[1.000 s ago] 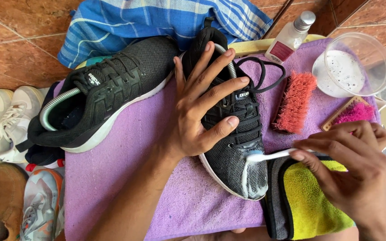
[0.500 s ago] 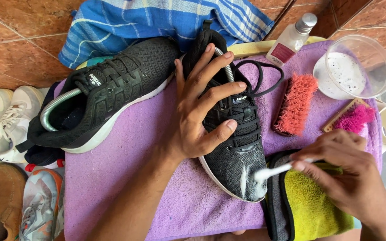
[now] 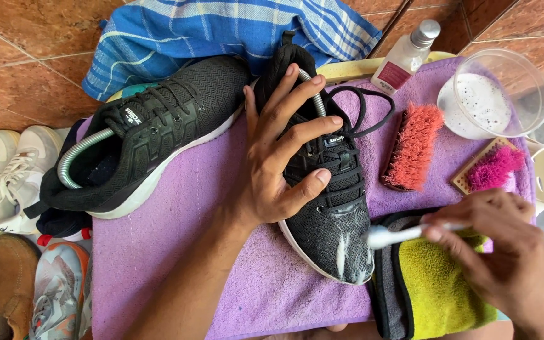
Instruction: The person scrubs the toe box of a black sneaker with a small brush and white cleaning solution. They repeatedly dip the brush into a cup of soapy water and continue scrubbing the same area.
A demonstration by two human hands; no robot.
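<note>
Pressing my spread left hand (image 3: 278,164) flat on the black shoe (image 3: 322,189) lying on the purple towel (image 3: 177,252), I see my right hand (image 3: 505,264) pinching a white toothbrush (image 3: 393,235) against its soapy toe.

A single head-worn camera looked almost straight down, close in, at the purple towel (image 3: 177,252); the tiled floor (image 3: 26,56) lay far, spare shoes (image 3: 7,252) at left.

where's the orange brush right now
In the head view the orange brush lies bristles up on the purple towel, right of the black shoe under the left hand, below the small bottle.
</note>
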